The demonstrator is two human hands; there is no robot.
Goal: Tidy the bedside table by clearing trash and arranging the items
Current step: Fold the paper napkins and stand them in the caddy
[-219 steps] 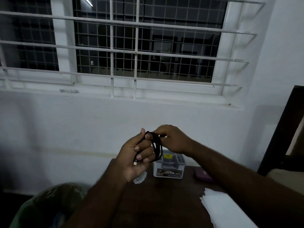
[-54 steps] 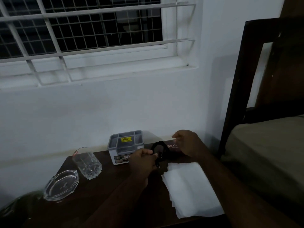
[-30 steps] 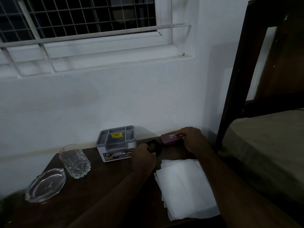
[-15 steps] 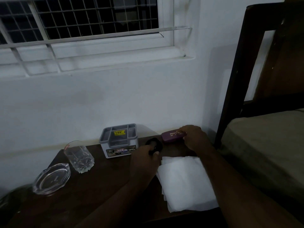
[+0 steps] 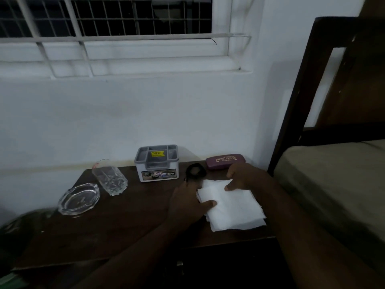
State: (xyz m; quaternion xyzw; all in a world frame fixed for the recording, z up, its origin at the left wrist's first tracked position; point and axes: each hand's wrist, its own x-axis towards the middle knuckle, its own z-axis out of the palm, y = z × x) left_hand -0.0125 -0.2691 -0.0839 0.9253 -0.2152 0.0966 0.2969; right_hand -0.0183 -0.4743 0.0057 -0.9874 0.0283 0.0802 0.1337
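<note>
Head view: both hands on the white tissue stack (image 5: pixel 231 207) at the bedside table's (image 5: pixel 125 222) right front. Left hand (image 5: pixel 187 203) pinches its left edge; right hand (image 5: pixel 243 177) apparently pinches its far edge.

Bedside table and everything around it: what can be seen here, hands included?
bedside table: one, dark brown, by wall
ashtray: one, clear glass, left
tumbler: one, clear, beside ashtray
organiser box: one, grey, back centre
coiled cable: one, black, right of box
spectacle case: one, maroon, back right
paper stack: one, white, front right
bed: one, dark frame, right
window: one, white-barred, above
hands: left and right, holding paper edges
</note>
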